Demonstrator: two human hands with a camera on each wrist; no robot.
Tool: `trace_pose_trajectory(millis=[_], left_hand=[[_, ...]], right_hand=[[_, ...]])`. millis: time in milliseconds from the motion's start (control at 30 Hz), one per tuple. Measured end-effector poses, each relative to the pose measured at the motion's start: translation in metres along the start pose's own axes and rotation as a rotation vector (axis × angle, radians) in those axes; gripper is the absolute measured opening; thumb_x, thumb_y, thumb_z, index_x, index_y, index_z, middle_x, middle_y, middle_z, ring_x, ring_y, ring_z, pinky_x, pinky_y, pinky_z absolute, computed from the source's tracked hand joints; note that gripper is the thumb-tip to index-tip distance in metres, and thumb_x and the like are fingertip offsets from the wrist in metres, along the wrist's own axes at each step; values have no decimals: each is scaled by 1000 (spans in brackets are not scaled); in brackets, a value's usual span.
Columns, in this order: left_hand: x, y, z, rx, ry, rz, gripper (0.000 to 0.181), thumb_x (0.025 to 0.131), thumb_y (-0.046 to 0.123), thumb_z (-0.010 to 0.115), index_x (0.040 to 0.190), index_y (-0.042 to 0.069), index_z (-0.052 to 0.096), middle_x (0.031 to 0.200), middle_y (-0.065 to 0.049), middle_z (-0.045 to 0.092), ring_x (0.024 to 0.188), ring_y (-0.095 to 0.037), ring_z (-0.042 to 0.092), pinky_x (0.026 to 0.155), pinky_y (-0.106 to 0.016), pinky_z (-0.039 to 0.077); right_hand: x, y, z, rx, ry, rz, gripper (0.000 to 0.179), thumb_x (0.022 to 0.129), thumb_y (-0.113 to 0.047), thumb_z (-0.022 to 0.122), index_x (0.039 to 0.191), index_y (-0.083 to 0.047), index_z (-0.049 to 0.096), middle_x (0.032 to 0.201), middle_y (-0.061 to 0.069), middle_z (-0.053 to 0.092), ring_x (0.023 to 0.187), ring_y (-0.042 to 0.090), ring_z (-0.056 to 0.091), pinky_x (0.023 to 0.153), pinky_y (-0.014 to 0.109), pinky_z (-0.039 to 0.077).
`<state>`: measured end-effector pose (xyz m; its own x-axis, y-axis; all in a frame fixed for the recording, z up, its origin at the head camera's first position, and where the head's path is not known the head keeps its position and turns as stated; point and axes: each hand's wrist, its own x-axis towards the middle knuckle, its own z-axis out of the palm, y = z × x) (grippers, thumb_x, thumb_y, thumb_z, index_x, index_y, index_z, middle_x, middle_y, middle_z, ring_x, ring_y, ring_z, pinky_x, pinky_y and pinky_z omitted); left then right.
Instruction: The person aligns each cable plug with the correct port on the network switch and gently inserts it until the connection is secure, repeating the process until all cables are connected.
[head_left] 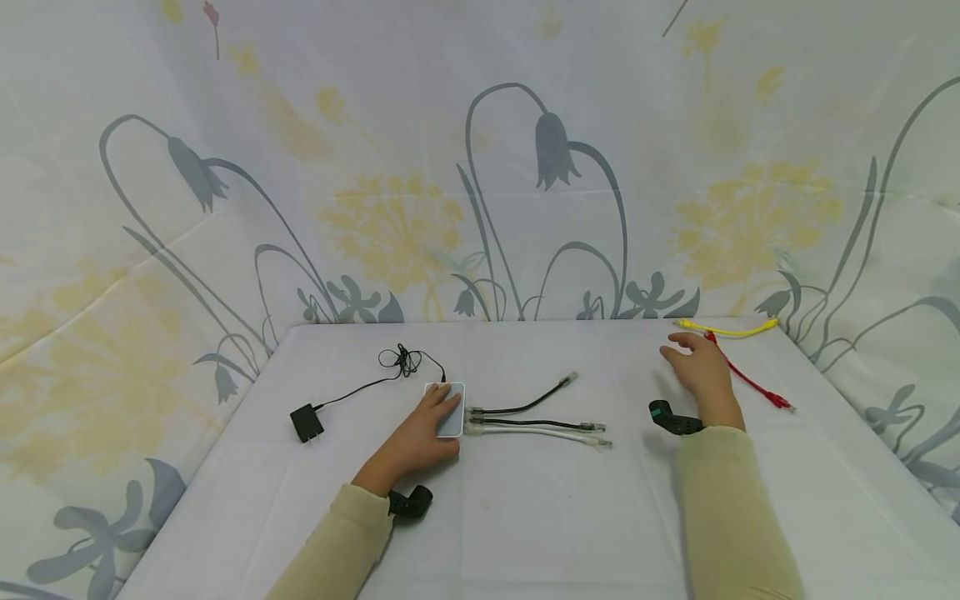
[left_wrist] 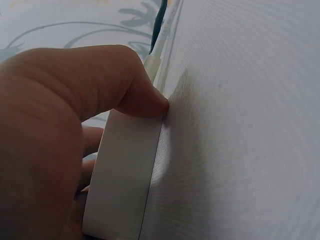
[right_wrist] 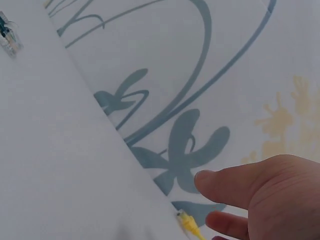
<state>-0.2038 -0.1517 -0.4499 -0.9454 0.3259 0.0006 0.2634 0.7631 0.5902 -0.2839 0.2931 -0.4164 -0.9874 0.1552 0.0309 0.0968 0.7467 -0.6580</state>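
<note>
My left hand grips a small flat white network box. In the left wrist view the thumb is bent against the box's near side, with other fingers partly hidden behind it. Two black network cables and a white one run rightward from the box, their far plugs loose on the cloth. On the right, my right hand hovers with fingers bowed and apart, holding nothing. Just beyond and beside it lie a yellow network cable and a red one.
A black power adapter lies left of the box. Its thin bundled cord leads to the box's back edge. The white-covered table meets a flower-print cloth at the back.
</note>
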Motion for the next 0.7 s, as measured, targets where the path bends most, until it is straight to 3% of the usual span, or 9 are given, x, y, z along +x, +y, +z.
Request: trace_pose_trajectory(millis=[300,567,700], left_hand=[[0,0,0,12,1,7,80,72,17,61,149,15,39,162,-4,22,152,-26,8,110,-48,32],[1,0,0,7,4,-1,80,72,17,61,149,16,40,162,-2,22,152,-26,8,108,-47,33],[1,-1,0,10,3,1,80,72,17,61,149,16,40,162,-2,22,152,-25,8,109,-47,33]], right_hand=[[-2,12,-10,-15,16,92,54,97,-33,48,139,0,47,146,35,35,131,57,30,106,63,27],[0,20,-11,-65,-17,204,57,96,-33,47,142,1,43,148,36,30,130,59,28,104,64,27],[-1,24,-12,-95,-36,217,59,96,-33,46,144,1,40,148,37,29,129,61,27,103,65,25]])
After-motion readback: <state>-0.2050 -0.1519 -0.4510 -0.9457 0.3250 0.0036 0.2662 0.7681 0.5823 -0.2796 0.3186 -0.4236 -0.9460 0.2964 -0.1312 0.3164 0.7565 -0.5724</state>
